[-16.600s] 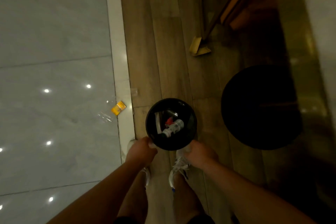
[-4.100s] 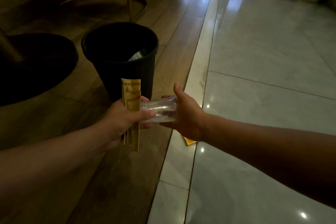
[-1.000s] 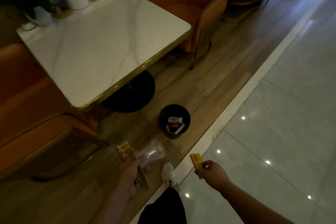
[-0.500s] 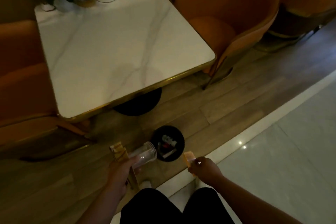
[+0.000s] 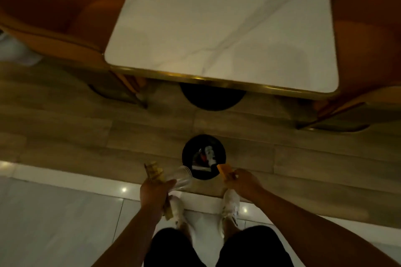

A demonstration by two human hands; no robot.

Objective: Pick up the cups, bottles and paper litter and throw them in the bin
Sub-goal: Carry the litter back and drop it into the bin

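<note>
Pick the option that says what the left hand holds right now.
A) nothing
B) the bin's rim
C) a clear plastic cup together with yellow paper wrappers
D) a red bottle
C: the left hand grips a clear plastic cup and yellow paper wrappers, just short of the black bin.

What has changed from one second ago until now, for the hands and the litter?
Both hands have come up to the bin: the right hand now holds the orange paper over its rim. Unchanged: the left hand keeps the clear cup and brown paper packets; nothing dropped yet.
</note>
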